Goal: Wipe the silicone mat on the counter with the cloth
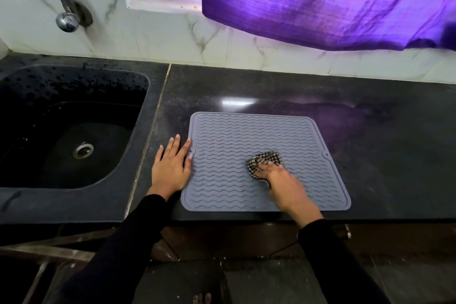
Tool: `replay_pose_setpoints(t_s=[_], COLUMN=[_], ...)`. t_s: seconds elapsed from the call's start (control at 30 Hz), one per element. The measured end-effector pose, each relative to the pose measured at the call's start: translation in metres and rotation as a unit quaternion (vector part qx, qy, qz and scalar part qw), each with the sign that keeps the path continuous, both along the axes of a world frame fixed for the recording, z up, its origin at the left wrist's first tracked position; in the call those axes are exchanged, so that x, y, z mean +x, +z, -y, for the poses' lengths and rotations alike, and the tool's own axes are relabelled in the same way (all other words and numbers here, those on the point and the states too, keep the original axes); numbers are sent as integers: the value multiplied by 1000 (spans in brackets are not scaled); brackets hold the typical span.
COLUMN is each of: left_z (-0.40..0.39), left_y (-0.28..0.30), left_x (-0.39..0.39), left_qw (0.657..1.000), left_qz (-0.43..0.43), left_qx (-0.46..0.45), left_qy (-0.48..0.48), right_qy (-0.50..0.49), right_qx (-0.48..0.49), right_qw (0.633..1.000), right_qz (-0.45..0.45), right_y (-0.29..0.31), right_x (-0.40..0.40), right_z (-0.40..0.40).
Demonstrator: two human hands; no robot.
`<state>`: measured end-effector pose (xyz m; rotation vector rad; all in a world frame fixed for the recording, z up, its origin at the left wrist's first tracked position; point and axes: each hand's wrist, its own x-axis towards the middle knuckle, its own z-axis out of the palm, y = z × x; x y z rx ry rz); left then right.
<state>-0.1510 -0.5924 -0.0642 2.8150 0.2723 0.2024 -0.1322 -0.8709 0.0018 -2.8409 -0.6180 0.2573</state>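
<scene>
On dark stone surface [370, 131], right of black sink [14, 195]: grey silicone mat [246, 136], wavy-ribbed, lying flat near front edge. Right hand [283, 185] on mat's middle, grip curled round bunched checked cloth [265, 161], pressing it down. Left hand [170, 168] flat, fingers straight, grip wide, bracing mat's left edge. No legible writing.

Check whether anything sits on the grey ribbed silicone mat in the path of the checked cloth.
Nothing visible does. The right hand presses the checked cloth onto the grey ribbed silicone mat; the left hand only rests at its left edge, fingertips touching.
</scene>
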Motion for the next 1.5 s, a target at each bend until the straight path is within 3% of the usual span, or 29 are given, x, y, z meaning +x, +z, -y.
replay_pose_setpoints(t_s=[0.1, 0.17, 0.23, 0.33, 0.43, 0.67, 0.73, 0.8, 0.83, 0.87, 0.93, 0.97, 1.0, 1.1, 1.2, 1.33, 1.5], left_z=[1, 2, 2, 1, 1, 1, 2, 3, 3, 3, 3, 4, 4, 15, 39, 74, 110], left_y=[0, 0, 0, 0, 0, 0, 0, 0, 0, 1, 1, 3, 4, 12, 26, 44, 42], left_x=[0, 0, 1, 1, 1, -1, -1, -1, 0, 0, 0, 0, 1, 3, 7, 15, 24], left_qw=[1000, 1000, 1000, 1000, 1000, 1000, 1000, 1000, 1000, 1000, 1000, 1000, 1000, 999, 989, 986, 976], left_qz=[-4, -2, -1, -4, -4, 6, 6, 4, 3, 1, -10, -17, -18, 29, 104, 45, -9], left_qx=[-1, -5, -4, 2, 3, -4, -5, -1, -2, -4, -13, -19, -25, -44, -85, -56, -124], left_qy=[2, 4, 4, 3, -1, -2, 0, 0, 0, -2, -5, -4, 2, 12, -61, -149, -182], right_qy=[-132, -216, -211, -60, 28, -23, -39, -100, -159, -221, -335, -369, -381, -313, -232, -206, -219], right_qx=[83, 234, 277, 182, 61, -33, -25, 41, 123, 242, 488, 531, 523, 364, 263, 263, 291], right_qw=[984, 947, 937, 981, 995, 992, 992, 993, 980, 943, 798, 756, 760, 874, 934, 939, 925], right_qz=[-84, -35, 12, 18, 72, 123, 116, 54, -8, -62, -114, -100, -58, 73, 70, 84, 108], right_y=[17, 27, 30, 9, -12, -20, -18, -16, -12, -5, 10, 13, 16, 16, -9, -37, -41], right_x=[27, 30, 16, -18, -27, -21, -17, -3, 7, 15, 25, 27, 28, 22, 16, 6, 4], right_z=[13, 3, -25, -66, -64, -21, -10, 5, 12, 19, 30, 34, 34, 21, 8, 5, 5])
